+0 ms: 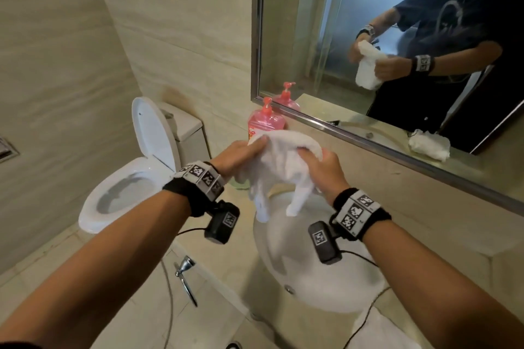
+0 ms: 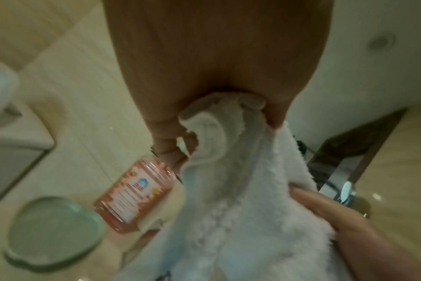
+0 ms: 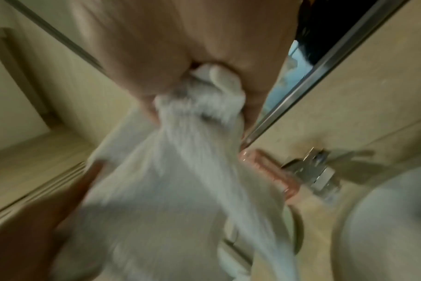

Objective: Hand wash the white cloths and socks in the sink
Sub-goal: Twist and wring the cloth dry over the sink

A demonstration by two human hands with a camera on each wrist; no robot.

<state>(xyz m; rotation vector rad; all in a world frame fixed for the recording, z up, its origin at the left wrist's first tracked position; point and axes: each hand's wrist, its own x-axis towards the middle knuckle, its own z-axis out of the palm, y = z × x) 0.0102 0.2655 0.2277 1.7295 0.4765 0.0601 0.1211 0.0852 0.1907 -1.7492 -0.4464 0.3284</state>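
A white terry cloth [image 1: 283, 167] hangs between both hands above the far rim of the white sink [image 1: 320, 269]. My left hand [image 1: 241, 157] grips its left upper edge, and in the left wrist view the cloth [image 2: 240, 190] is bunched in the left hand [image 2: 219, 106]. My right hand [image 1: 320, 168] grips the right part; the right wrist view shows the cloth [image 3: 180, 171] squeezed in the right hand [image 3: 197, 81]. Two corners dangle toward the basin. The mirror reflects another white cloth pile [image 1: 429, 144] on the counter; the pile itself is out of view.
A pink pump soap bottle [image 1: 265, 122] stands on the counter behind the cloth, below the mirror [image 1: 368, 37]. A pale green soap dish [image 2: 53, 233] sits beside it. The chrome faucet [image 3: 317, 176] is at the basin's back. An open toilet [image 1: 136, 178] stands left.
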